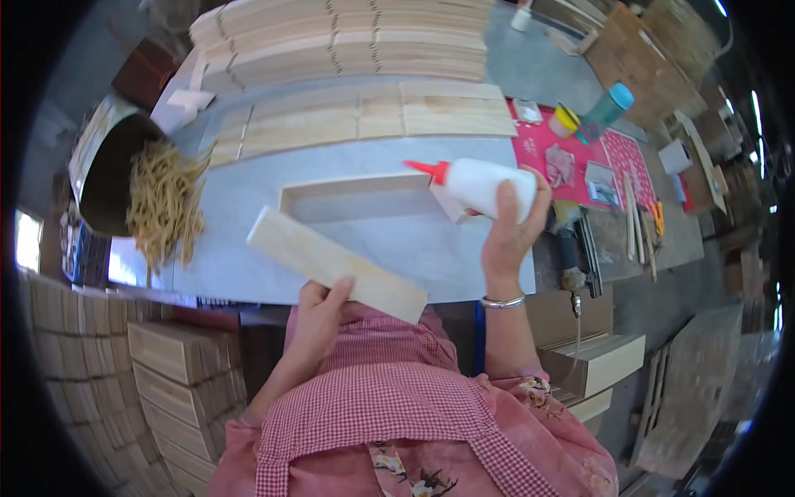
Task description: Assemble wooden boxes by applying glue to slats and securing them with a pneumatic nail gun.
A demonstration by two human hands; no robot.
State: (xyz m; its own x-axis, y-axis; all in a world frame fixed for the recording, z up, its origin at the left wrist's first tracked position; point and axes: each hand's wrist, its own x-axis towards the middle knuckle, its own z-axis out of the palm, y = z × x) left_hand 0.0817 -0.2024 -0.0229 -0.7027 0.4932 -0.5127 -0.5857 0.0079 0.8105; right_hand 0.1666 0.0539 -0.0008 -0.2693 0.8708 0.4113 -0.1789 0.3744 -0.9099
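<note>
My left hand (323, 316) grips a pale wooden board (338, 263) near its middle, thumb on top, at the table's front edge. The board slants, its far left end lying over a corner of a shallow wooden frame (356, 184). My right hand (517, 215) is wrapped round a white glue bottle (484, 186) with a red pointed nozzle. The bottle is tipped on its side above the frame's right end, nozzle pointing left. Part of the frame's front side is hidden or not there; I cannot tell which.
Grooved wooden panels (373, 116) lie behind the frame, with a tall stack (348, 41) beyond. At left, rubber bands (168, 199) spill from a tipped bucket (91, 166). A teal bottle (609, 112) and a pneumatic tool (570, 248) are at right. Wooden boxes (178, 356) stand below.
</note>
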